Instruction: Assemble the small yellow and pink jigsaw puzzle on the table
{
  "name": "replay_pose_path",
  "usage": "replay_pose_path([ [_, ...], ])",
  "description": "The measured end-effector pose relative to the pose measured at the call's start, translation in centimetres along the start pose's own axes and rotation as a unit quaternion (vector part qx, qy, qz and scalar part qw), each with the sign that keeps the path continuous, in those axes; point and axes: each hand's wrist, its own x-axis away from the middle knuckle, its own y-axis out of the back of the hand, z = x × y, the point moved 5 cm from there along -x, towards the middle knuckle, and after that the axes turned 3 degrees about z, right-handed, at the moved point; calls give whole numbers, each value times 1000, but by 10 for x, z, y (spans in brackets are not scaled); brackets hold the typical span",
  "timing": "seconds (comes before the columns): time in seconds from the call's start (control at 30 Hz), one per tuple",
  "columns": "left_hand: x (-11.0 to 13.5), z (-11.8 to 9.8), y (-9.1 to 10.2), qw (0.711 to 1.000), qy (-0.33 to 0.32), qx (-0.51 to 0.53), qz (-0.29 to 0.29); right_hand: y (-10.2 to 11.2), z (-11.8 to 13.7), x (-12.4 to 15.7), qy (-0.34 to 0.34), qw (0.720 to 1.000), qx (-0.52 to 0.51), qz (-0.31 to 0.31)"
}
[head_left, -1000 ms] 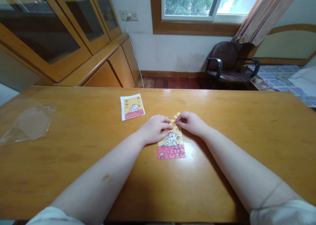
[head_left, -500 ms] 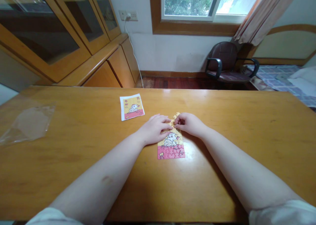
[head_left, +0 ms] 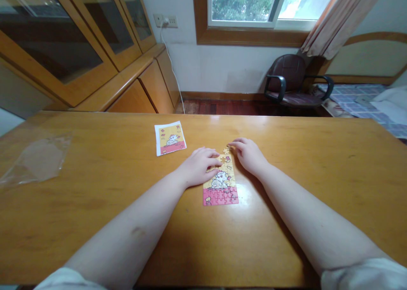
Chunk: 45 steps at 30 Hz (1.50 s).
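A jigsaw puzzle (head_left: 220, 194) with a white cartoon animal on yellow and pink lies flat on the table, with a gap among the yellow pieces near its far edge. My left hand (head_left: 202, 166) rests over the puzzle's left side, fingers spread, hiding part of it. Just beyond the far right corner, my right hand (head_left: 249, 154) has its fingertips bent down on a small yellow puzzle piece (head_left: 228, 147). Another loose yellow piece (head_left: 225, 151) lies beside it. The right thumb is mostly hidden.
A picture card (head_left: 171, 140) with the same design lies beyond my left hand. A clear plastic bag (head_left: 41, 158) is at the left of the wooden table (head_left: 203, 247). Past the table stand a cabinet (head_left: 127, 69) and an armchair (head_left: 289, 78).
My right hand has moved from the puzzle's upper part outward to the loose pieces past its far edge, uncovering the upper right corner. The left hand has stayed in place.
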Motion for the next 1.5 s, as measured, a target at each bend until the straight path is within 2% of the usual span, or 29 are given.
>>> replay_pose_path([
  [0.17,-2,1,3,1000,15,3,-21,-1,6,0,11,999,47,22],
  [0.6,-2,4,10,996,40,41,-72,6,3,1,-100,988,93,69],
  [0.77,-2,6,9,995,44,47,-77,7,0,3,-128,988,68,52],
  [0.9,-2,5,10,995,45,44,-75,7,-1,2,-110,993,-40,21],
  [1.03,-3,4,9,996,43,38,-62,7,1,2,-99,983,-151,26],
  [1.2,-4,3,8,997,37,31,-53,-2,12,5,-48,963,-245,105],
  [1.3,-4,3,8,998,36,28,-54,-9,17,7,-19,962,-240,130],
  [1.5,-4,4,6,997,33,34,-57,-9,26,6,30,975,-202,87],
])
